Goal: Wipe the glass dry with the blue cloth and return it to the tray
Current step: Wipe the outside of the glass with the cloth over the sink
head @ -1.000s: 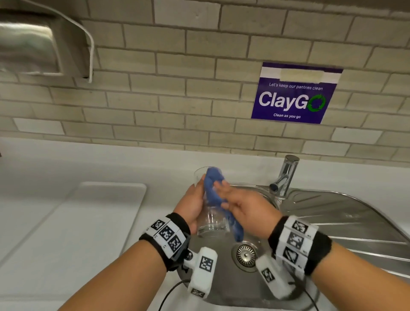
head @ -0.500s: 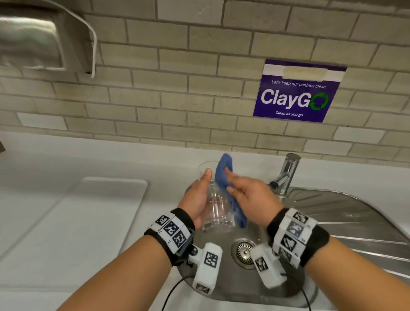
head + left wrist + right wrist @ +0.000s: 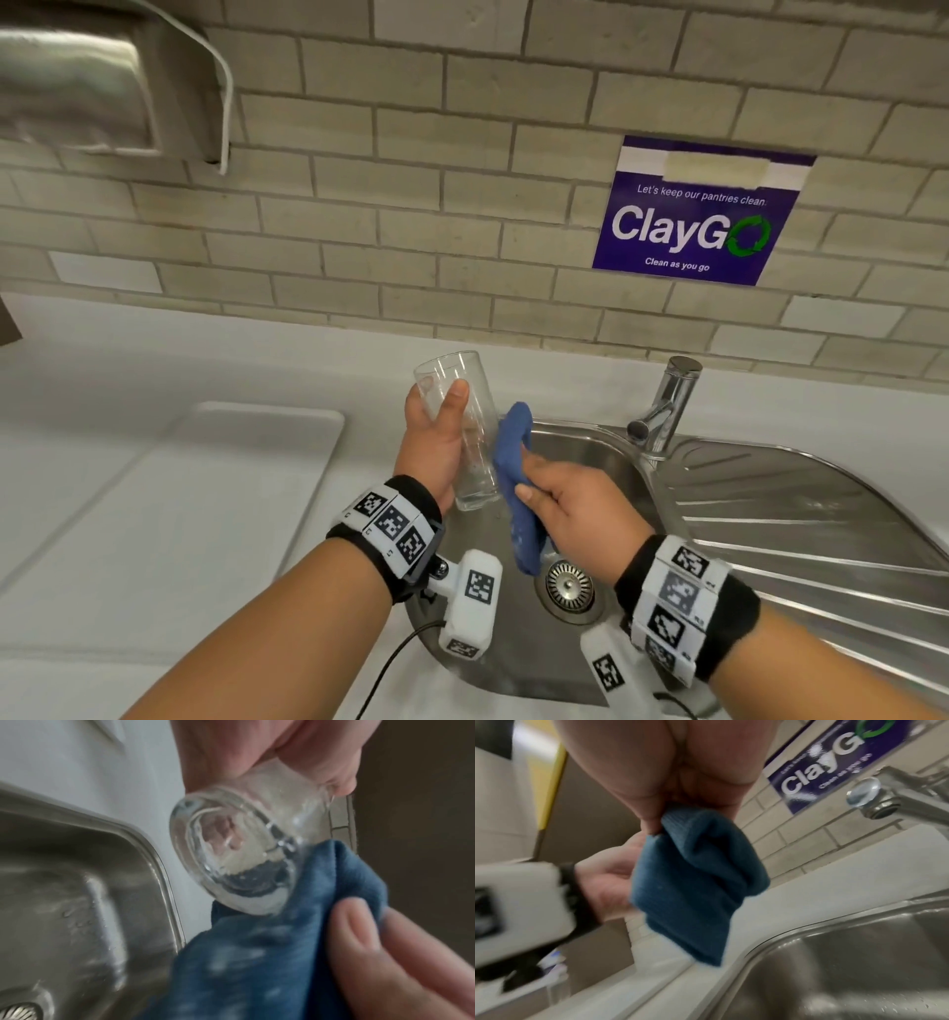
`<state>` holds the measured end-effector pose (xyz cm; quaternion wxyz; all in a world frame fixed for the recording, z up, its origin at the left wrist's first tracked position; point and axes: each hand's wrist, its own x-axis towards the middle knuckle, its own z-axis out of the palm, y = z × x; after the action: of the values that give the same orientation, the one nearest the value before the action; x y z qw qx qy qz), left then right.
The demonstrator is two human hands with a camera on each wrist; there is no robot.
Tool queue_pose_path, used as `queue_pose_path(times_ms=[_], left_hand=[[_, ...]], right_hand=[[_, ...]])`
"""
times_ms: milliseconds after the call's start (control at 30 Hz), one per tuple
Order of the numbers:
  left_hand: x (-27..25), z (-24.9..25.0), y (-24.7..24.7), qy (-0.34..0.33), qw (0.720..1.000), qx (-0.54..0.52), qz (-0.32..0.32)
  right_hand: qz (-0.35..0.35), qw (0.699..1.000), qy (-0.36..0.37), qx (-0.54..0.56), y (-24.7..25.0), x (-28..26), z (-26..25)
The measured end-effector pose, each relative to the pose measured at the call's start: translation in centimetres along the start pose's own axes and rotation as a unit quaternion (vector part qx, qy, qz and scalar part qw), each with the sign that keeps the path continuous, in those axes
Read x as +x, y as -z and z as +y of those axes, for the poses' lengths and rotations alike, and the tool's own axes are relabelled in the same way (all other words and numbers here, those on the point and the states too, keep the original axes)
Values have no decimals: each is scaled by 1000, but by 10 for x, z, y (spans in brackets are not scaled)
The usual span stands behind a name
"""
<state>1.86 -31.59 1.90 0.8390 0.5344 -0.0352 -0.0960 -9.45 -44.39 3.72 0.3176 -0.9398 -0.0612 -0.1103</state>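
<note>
A tall clear glass [image 3: 462,431] is held upright, tilted slightly left, over the sink's left edge. My left hand [image 3: 434,442] grips it around the middle, thumb across the front. In the left wrist view its thick base [image 3: 231,854] faces the camera. My right hand [image 3: 570,506] holds the folded blue cloth [image 3: 513,483] against the glass's right side, low down; the cloth's tail hangs toward the drain. The cloth [image 3: 270,943] touches the base edge, and it [image 3: 695,878] hangs from my right fingers. The white tray [image 3: 195,514] lies on the counter to the left.
A steel sink [image 3: 590,462] with a drain strainer [image 3: 567,586] sits below my hands. The tap [image 3: 662,411] stands at the back right, the ribbed draining board [image 3: 801,519] beyond it. A steel dispenser [image 3: 102,87] hangs on the tiled wall at upper left.
The cloth has come out from the glass's rim and slid down its right side. My left hand has lifted the glass up and to the left, leaving its top bare.
</note>
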Motion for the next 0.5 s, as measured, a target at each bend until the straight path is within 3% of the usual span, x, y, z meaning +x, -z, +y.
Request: queue_pose_path(times_ms=[67, 200, 400, 500], left_hand=[[-1, 0, 0, 0, 1000, -9, 16], [-4, -3, -5, -2, 1000, -16, -1], [-6, 2, -9, -5, 1000, -10, -16], [-7, -2, -13, -12, 999, 0, -45]], right_hand=[[-4, 1000, 17, -15, -9, -2, 2], [61, 992, -59, 96, -1, 9, 8], [37, 997, 33, -51, 3, 5, -6], [51, 995, 35, -73, 13, 17, -10]])
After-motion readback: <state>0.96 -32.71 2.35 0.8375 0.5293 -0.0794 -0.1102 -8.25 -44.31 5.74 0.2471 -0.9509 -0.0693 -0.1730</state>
